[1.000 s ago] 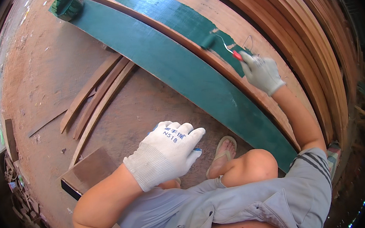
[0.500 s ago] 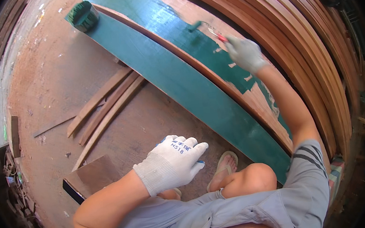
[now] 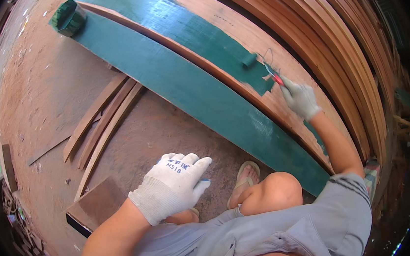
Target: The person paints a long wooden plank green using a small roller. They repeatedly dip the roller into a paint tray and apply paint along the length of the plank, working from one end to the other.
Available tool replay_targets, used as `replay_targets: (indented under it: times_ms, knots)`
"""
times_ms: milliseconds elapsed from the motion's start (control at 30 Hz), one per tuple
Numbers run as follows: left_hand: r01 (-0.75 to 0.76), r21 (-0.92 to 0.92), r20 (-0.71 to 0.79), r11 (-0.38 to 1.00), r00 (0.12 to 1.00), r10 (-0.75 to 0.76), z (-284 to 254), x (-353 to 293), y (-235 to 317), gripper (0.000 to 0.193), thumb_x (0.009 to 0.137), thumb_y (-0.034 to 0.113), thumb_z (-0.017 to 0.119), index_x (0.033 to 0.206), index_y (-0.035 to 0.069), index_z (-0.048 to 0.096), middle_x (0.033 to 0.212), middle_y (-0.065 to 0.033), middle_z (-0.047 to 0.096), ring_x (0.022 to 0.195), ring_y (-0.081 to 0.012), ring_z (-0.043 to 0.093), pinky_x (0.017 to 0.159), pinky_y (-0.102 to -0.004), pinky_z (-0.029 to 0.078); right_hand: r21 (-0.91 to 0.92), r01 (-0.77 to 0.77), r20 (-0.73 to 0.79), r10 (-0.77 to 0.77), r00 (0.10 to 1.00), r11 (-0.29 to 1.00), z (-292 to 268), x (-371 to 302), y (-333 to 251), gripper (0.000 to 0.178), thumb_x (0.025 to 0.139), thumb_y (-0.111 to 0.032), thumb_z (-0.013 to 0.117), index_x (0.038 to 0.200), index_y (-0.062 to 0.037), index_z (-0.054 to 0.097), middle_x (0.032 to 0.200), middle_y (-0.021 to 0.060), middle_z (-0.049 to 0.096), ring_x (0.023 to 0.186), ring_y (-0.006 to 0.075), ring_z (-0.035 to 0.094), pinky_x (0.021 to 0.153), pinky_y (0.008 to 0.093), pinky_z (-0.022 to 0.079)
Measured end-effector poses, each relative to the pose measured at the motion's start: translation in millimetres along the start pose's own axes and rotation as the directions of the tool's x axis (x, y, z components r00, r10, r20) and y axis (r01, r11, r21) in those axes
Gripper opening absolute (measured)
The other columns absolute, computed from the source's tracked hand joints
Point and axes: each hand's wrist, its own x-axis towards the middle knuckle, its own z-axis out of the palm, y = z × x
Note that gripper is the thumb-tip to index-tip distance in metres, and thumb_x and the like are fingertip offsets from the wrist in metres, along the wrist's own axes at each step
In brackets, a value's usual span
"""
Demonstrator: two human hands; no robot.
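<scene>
My right hand (image 3: 301,101), in a white knit glove, grips the red handle of a small paint roller (image 3: 274,76). Its green sleeve (image 3: 249,60) rests on a wide wooden board (image 3: 232,20), at the edge of wet, shiny green paint. Bare wood shows along the board's far side and nearer to me. Alongside lies a narrower board (image 3: 177,91) painted green, and at its far left end stands a paint-smeared green pot (image 3: 68,18). My left hand (image 3: 173,180), gloved too, hovers above my lap, loosely bent with the thumb apart, holding nothing visible.
Long brown planks (image 3: 325,42) are stacked beyond the boards on the right. Several loose wood strips (image 3: 103,123) lie on the dusty floor (image 3: 45,104) to the left. A brown box-like piece (image 3: 96,205) sits beside my left forearm. My sandalled foot (image 3: 244,181) is close to the painted board.
My right hand has drawn the roller along the board toward me and to the right. The whole view has shifted slightly; my left hand keeps its pose.
</scene>
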Motion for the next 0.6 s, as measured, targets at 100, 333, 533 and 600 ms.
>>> replay_targets:
  times_ms: [100,333,533,600]
  knots:
    - [-0.003,-0.004,0.042,1.000,0.999,0.003,-1.9,12.1,-0.3,0.046,0.098,0.029,0.075,0.138,0.007,0.069,0.117,-0.0118,0.073,0.109,-0.0336,0.072,0.099,-0.0448,0.057,-0.052,-0.057,0.059,0.060,0.996,0.997,-24.4,-87.0,23.6,0.035,0.103,-0.027,0.066,0.134,-0.0116,0.073,0.087,0.0162,0.078,0.077,0.0341,0.076,0.066,0.0466,0.057]
    - [-0.170,-0.007,-0.020,0.985,0.985,0.170,5.1,26.5,8.8,0.045,0.097,0.029,0.076,0.136,0.007,0.069,0.115,-0.0118,0.073,0.110,-0.0319,0.072,0.098,-0.0453,0.057,-0.025,0.060,-0.019,-0.060,0.998,0.998,-40.8,-9.2,2.1,0.025,0.103,-0.026,0.066,0.119,-0.0127,0.078,0.082,0.0164,0.076,0.073,0.0357,0.074,0.064,0.0464,0.057]
    - [-0.104,0.061,-0.010,0.993,0.994,0.105,3.6,18.8,6.7,0.041,0.103,0.033,0.065,0.132,0.005,0.063,0.114,-0.0164,0.070,0.108,-0.0357,0.071,0.097,-0.0492,0.053,-0.083,0.197,0.005,-0.198,0.980,0.977,-42.4,219.9,-113.4,0.038,0.109,-0.039,0.052,0.105,-0.0117,0.078,0.089,0.0182,0.079,0.084,0.0378,0.078,0.074,0.0500,0.061]
    - [-0.060,0.077,-0.030,0.995,0.998,0.063,7.2,13.2,6.3,0.043,0.102,0.033,0.069,0.136,0.007,0.065,0.112,-0.0145,0.070,0.107,-0.0349,0.071,0.098,-0.0480,0.055,0.013,0.182,0.003,-0.182,0.983,0.983,-40.3,285.1,-162.4,0.043,0.110,-0.036,0.046,0.108,-0.0097,0.079,0.105,0.0198,0.081,0.099,0.0394,0.079,0.085,0.0512,0.062]
